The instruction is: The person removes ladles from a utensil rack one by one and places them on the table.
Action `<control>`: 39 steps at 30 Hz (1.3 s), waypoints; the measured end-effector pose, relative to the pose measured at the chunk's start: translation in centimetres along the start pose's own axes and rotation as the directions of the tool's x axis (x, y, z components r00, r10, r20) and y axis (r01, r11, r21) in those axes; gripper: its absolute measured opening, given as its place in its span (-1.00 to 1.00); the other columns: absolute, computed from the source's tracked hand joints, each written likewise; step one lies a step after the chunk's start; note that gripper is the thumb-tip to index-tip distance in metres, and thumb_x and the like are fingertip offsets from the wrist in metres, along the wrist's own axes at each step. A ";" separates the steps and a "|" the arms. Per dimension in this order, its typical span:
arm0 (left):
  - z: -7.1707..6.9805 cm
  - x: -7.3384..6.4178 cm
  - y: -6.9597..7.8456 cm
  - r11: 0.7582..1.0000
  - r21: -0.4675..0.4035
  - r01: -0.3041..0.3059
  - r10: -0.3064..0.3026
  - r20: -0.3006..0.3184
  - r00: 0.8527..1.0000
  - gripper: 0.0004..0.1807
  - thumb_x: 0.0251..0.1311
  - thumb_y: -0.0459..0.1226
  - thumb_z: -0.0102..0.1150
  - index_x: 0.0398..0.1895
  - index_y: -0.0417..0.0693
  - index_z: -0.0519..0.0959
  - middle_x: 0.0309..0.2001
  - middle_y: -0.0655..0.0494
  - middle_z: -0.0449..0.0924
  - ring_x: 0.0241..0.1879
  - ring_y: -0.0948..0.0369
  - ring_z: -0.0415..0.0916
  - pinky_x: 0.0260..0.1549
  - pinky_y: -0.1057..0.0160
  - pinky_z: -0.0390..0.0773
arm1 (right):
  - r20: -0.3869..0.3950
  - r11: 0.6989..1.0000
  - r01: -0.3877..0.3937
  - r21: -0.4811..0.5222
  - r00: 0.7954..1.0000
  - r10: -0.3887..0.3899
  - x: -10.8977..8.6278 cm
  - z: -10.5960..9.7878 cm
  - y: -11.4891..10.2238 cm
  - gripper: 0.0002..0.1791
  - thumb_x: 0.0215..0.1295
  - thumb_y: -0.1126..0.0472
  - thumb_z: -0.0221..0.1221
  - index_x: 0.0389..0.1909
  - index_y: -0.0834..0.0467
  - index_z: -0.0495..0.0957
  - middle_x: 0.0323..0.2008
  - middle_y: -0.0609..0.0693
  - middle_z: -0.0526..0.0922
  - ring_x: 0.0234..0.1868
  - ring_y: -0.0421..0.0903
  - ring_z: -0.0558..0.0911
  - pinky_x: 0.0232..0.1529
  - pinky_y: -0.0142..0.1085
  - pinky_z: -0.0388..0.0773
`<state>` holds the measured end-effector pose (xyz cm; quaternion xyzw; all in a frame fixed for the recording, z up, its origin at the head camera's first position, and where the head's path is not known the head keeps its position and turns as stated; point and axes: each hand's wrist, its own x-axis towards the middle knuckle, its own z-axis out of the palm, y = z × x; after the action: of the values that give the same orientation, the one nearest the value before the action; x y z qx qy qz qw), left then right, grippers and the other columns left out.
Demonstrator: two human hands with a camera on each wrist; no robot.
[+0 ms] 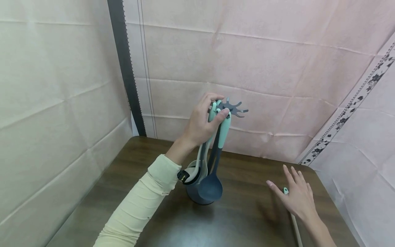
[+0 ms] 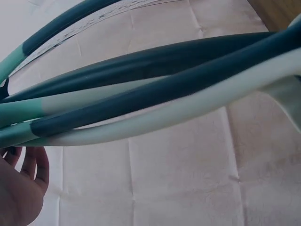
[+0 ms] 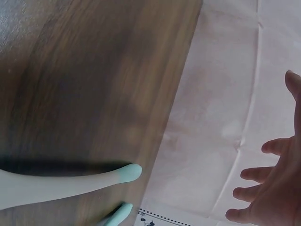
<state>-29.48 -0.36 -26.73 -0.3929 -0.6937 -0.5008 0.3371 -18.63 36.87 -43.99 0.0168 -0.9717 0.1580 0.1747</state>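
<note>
My left hand [image 1: 202, 120] is at the top of a bunch of kitchen utensils, its fingers curled round the mint handles [image 1: 212, 111] and its thumb against the upper end of a dark blue ladle [image 1: 211, 187]. In the left wrist view, curled fingers [image 2: 35, 167] show beside the handles. The utensils hang around a dark pronged rack [image 1: 236, 109] over a dark round holder [image 1: 197, 197]. Off to the right, my right hand [image 1: 297, 197] is spread with nothing in it, over a pale utensil [image 1: 295, 226] with a mint tip lying on the table.
The brown wooden table [image 1: 243, 212] backs onto a pale cloth wall [image 1: 262, 68]. Another cloth wall [image 1: 61, 85] stands at the left. In the right wrist view, a second mint-tipped handle [image 3: 120, 215] lies beside the pale utensil [image 3: 56, 186].
</note>
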 end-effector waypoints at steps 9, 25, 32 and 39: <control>0.2 -0.1 -0.3 1.000 0.020 -0.015 0.015 -0.018 1.000 -0.09 0.43 0.42 -0.16 0.31 -0.20 0.50 0.21 -0.04 0.54 -0.12 0.19 0.48 -0.19 0.22 0.58 | -0.016 0.999 0.030 0.038 0.999 -0.030 0.0 -0.4 -1.0 0.08 0.41 -0.35 0.21 0.72 0.11 0.00 0.59 0.44 0.10 0.62 0.44 -0.01 0.34 0.60 -0.07; 0.4 -0.1 -0.3 0.997 0.066 -0.033 0.037 -0.066 0.997 -0.10 0.40 0.45 -0.14 0.24 -0.18 0.54 0.14 -0.03 0.57 -0.20 0.20 0.43 -0.28 0.24 0.46 | -0.168 0.988 0.114 0.100 0.981 -0.096 1.0 -1.4 -2.9 0.03 0.34 -0.21 0.35 0.67 0.14 0.15 0.50 0.41 0.32 0.51 0.47 0.24 0.26 0.53 0.18; 0.6 -0.5 -0.1 0.990 0.138 -0.005 0.022 -0.123 0.992 -0.11 0.38 0.46 -0.13 0.22 -0.15 0.54 0.15 -0.01 0.58 -0.21 0.20 0.45 -0.34 0.25 0.45 | -0.143 0.989 0.078 0.128 0.988 -0.059 1.7 -3.2 -4.0 0.03 0.38 -0.23 0.31 0.70 0.09 0.09 0.53 0.42 0.27 0.47 0.51 0.26 0.20 0.58 0.19; 0.7 -0.8 -0.1 0.977 0.212 -0.006 0.047 -0.185 0.982 -0.41 0.34 0.12 0.27 0.19 -0.14 0.57 0.08 0.00 0.61 -0.38 0.24 0.39 -0.48 0.27 0.36 | -0.139 0.982 0.053 0.181 0.990 -0.028 2.1 -4.2 -5.2 0.01 0.39 -0.21 0.30 0.71 0.03 0.07 0.55 0.40 0.23 0.46 0.54 0.23 0.21 0.57 0.18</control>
<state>-29.20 0.16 -27.65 -0.3149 -0.7023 -0.4551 0.4478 -18.69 33.31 -37.94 0.0419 -0.9382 0.2444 0.2415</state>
